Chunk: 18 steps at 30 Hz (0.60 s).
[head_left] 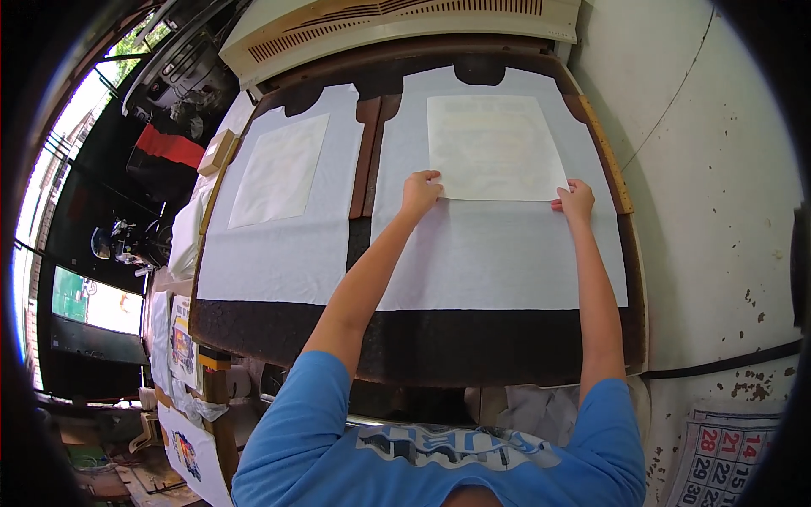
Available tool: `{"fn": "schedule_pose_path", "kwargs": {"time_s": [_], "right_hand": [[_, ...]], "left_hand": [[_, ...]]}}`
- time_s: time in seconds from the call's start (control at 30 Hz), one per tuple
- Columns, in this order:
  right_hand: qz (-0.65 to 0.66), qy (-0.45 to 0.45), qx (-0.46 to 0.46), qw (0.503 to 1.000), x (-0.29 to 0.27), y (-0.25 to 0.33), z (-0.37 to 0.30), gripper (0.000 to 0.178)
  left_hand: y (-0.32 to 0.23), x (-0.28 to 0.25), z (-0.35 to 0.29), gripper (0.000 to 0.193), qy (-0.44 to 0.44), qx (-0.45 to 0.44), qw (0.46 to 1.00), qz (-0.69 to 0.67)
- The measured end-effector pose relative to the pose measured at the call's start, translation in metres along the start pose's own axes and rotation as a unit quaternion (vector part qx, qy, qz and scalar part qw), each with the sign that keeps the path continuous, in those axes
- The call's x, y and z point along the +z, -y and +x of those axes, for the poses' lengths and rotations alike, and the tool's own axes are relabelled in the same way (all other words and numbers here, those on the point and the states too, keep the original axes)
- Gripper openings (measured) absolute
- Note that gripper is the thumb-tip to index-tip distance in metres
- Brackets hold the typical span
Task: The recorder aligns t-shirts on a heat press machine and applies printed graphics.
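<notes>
My left hand (420, 195) pinches the lower left corner of an off-white paper sheet (495, 148). At the sheet's lower right corner, my right hand (576, 203) is closed on the edge with thumb and fingertips. The sheet lies over the upper part of a white cut fabric panel (498, 262) with a scooped neckline at its far end. To the left, a second white fabric panel (274, 266) of like shape carries another off-white sheet (280, 169), which neither hand touches. Both panels rest flat on a dark padded table (473, 342).
A brown strip (367, 156) runs between the panels. Beyond the table's far edge stands a cream vented machine housing (397, 25). A white wall (693, 211) with a calendar (718, 460) borders the right. At left are a small box (217, 152) and printed cloths (184, 342).
</notes>
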State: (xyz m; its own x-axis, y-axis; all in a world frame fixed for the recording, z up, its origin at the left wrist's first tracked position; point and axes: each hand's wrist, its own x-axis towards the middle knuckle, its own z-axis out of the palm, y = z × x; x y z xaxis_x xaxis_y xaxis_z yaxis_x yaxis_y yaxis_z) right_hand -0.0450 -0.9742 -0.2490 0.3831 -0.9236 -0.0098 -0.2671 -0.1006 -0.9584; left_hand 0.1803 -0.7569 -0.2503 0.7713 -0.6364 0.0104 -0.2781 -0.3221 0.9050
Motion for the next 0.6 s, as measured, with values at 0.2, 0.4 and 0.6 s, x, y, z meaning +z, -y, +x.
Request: {"fn": "schedule_pose_path", "kwargs": {"time_s": [0.2, 0.4, 0.6], "right_hand": [[-0.012, -0.008, -0.005, 1.000, 0.005, 0.004, -0.003, 0.025], [-0.330, -0.144, -0.193, 0.913, -0.006, -0.008, -0.002, 0.028], [-0.347, -0.075, -0.161, 0.921, -0.012, -0.006, -0.017, 0.021]], "left_hand": [[0.009, -0.004, 0.008, 0.038, 0.015, 0.013, 0.999, 0.050], [0.011, -0.002, -0.004, 0.032, -0.074, 0.107, 0.974, 0.187], [0.011, -0.006, -0.036, 0.024, -0.108, 0.185, 0.912, 0.349]]}}
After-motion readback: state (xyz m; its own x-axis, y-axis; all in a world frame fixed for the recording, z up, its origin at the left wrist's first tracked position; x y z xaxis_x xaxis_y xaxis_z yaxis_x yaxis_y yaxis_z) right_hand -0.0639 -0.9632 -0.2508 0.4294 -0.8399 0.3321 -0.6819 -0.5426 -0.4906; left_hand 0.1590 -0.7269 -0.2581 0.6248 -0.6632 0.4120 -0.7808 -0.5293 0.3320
